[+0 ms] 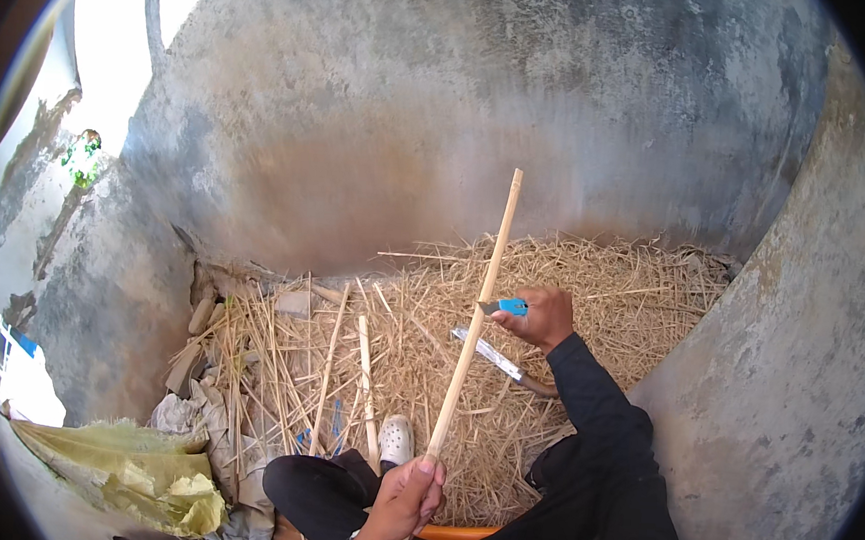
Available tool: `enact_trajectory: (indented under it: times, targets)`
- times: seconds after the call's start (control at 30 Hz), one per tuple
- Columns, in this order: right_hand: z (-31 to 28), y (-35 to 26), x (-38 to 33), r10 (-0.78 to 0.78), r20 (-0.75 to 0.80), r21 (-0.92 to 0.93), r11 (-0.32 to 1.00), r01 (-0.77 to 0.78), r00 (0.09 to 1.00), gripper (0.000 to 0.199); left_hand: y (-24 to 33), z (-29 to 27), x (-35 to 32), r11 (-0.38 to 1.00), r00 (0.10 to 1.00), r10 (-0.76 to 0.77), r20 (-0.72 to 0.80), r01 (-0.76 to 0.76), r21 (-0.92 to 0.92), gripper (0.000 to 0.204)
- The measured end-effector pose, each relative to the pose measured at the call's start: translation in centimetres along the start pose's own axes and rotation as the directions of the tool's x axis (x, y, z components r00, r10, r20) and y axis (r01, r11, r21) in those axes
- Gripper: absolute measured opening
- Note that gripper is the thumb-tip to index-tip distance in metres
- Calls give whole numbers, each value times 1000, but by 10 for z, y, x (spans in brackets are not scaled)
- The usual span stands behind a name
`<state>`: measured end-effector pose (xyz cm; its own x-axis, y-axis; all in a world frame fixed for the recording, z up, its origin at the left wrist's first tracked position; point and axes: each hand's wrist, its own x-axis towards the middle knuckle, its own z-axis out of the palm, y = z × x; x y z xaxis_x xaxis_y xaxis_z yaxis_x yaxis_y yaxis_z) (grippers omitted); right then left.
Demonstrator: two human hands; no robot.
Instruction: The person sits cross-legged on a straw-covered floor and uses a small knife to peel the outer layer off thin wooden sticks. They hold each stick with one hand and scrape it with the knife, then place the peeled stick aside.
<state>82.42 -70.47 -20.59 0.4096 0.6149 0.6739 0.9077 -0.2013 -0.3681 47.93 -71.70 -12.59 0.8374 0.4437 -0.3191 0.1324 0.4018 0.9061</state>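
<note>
A long pale wooden stick (467,358), maybe bamboo, slants up and away from my lap. Near its lower end my left hand (406,504) is wrapped round it. My right hand (541,318) grips a blue-handled utility knife (512,307). Its dark blade meets or nearly meets the stick's right side, above the middle. Behind the stick, on the straw, lies a large blade with a silvery surface and a brown curved handle (537,385), partly hidden by the stick.
Straw and wood shavings (612,283) cover the ground before me. More pale sticks (365,381) lie left, beside my white clog (397,438). A yellowish sack (128,469) and crumpled grey cloth (239,457) are at lower left. Concrete walls (444,100) stand ahead and at right.
</note>
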Motion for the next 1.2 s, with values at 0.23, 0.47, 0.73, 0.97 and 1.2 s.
enact_trajectory:
  times: [0.23,0.47,0.73,0.97,1.2]
  targets:
    - [-12,89,29,476,-36,-87,875,-477,879,81,-16,14,-23,997,999,-48,6,47,54,35]
    - [-18,165,20,792,-188,-119,569,-814,581,89,-5,23,-42,980,992,-103,-68,113,163,38]
    - [-14,-9,-4,136,109,393,904,-169,985,72,-3,-7,8,999,998,51,-34,-51,5,35]
    - [-30,-77,-23,-160,235,259,961,97,959,72,7,-4,12,996,995,80,-57,-77,42,35]
    - [-13,-53,-13,-84,141,148,987,63,986,72,1,-8,14,997,996,74,-50,-73,24,36]
